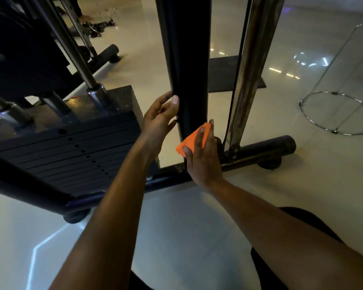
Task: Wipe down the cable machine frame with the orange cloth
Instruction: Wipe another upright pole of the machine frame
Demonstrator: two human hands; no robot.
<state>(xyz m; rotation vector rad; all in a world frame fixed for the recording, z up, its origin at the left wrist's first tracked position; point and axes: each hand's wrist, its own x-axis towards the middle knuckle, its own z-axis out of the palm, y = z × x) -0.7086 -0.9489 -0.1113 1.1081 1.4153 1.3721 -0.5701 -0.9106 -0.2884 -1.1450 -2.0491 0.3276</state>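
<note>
Cable machine frame (pixel 184 59): black upright post near the middle of the view, standing on a black floor bar (pixel 260 150) that runs left and right below it. Far left of the post, black weight stack (pixel 71 151) with a row of pin holes, and chrome guide rods (pixel 76 59) rising out of it. Just left of the post, left hand (pixel 158 120), fingers loosely bent and a little apart, thumb tip touching the left edge of the post, nothing held in it. On the lower part of the post, close above the floor bar, orange cloth (pixel 194 139), folded, pressed flat against the front of the post. On top of the cloth, right hand (pixel 203 158), fingers straight and spread, pushing the cloth onto the metal, not curled round it. Just right of the post, thin black cable (pixel 237 80) and beside it a worn chrome column (pixel 254 70), both reaching down to the floor bar. Behind the post on the pale glossy floor, dark mat (pixel 224 74). Far right of the post, chrome wire stand (pixel 335 111) with a ring base.
</note>
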